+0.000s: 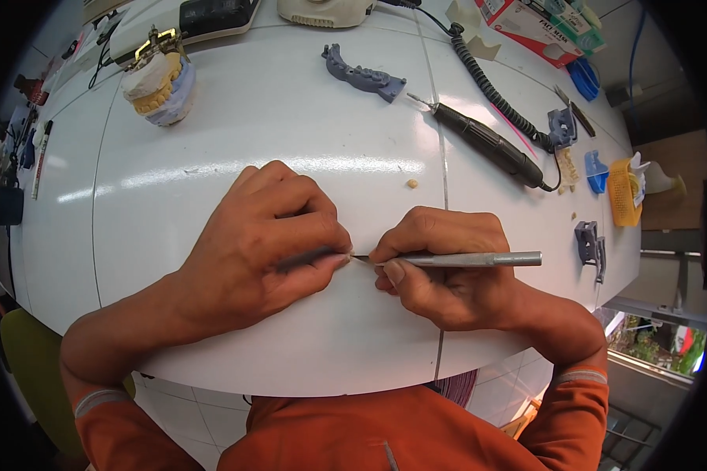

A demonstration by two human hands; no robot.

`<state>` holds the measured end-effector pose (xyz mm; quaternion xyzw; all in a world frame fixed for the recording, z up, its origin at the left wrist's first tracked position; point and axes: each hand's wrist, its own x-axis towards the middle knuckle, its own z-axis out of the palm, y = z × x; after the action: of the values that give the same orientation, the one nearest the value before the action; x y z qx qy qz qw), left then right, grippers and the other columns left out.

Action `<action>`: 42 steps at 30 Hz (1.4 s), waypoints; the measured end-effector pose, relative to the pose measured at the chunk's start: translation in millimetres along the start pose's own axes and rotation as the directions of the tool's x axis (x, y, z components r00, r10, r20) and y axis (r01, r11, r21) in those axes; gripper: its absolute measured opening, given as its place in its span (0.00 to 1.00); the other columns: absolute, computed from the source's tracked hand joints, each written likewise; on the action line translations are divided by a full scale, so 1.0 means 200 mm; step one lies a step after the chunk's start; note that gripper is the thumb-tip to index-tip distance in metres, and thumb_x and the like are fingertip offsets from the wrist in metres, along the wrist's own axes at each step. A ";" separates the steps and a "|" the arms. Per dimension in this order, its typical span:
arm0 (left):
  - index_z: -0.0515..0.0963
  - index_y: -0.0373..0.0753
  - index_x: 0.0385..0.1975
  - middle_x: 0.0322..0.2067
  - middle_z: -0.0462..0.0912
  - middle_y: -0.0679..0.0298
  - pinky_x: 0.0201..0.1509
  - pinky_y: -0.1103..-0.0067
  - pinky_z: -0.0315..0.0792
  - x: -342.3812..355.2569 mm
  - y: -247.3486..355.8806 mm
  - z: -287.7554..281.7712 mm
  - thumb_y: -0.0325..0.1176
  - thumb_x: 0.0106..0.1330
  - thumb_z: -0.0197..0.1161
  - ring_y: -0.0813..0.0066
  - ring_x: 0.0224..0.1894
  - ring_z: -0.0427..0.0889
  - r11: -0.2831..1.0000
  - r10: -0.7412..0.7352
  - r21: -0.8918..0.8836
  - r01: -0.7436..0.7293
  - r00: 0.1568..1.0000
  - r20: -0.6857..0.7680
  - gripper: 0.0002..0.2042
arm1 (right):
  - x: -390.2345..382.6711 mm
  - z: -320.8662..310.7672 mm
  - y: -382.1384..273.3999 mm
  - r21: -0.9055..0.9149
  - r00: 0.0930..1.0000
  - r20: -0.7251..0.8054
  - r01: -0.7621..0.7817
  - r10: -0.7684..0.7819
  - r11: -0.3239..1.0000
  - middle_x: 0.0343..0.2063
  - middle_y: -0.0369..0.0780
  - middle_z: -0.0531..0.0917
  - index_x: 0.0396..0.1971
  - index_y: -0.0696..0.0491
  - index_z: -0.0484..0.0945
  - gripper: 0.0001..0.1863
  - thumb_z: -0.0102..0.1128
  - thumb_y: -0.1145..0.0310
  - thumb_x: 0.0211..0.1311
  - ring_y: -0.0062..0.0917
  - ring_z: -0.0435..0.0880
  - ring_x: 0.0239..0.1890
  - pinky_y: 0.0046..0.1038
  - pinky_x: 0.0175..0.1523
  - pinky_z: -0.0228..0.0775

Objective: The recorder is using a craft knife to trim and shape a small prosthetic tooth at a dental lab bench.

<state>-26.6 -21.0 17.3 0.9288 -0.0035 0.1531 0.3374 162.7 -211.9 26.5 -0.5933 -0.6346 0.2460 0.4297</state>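
Observation:
In my right hand [448, 267] is a slim metal craft knife [479, 259], gripped like a pen with its handle pointing right. The dark blade tip meets the fingertips of my left hand [267, 243]. Thumb and forefinger of that hand are pinched together on something tiny, mostly hidden by the fingers, that I cannot make out. Both hands are just over the white table [291, 353]. Beyond them lies a small yellowish tooth-like piece [412, 184].
A dental cast in a brass articulator [161, 86] stands far left. At the back are a grey dental arch model [361, 74] and a black corded handpiece [491, 145]. To the right sit grey model pieces [587, 245], a yellow basket [624, 192] and a mask box [530, 27].

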 end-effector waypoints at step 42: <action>0.90 0.44 0.36 0.37 0.85 0.69 0.54 0.70 0.73 -0.01 -0.01 0.00 0.27 0.57 0.80 0.68 0.45 0.82 0.997 -0.043 -0.070 0.044 0.999 0.019 0.08 | -0.04 0.03 0.02 0.167 0.992 -0.084 -0.083 0.098 0.982 0.27 0.40 0.89 0.38 0.60 0.88 0.06 0.68 0.77 0.63 0.24 0.88 0.25 0.25 0.32 0.79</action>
<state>-27.2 -19.9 15.0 0.9176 0.0084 0.1371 0.3730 160.2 -217.7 18.3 -0.5951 -0.5642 0.2888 0.4941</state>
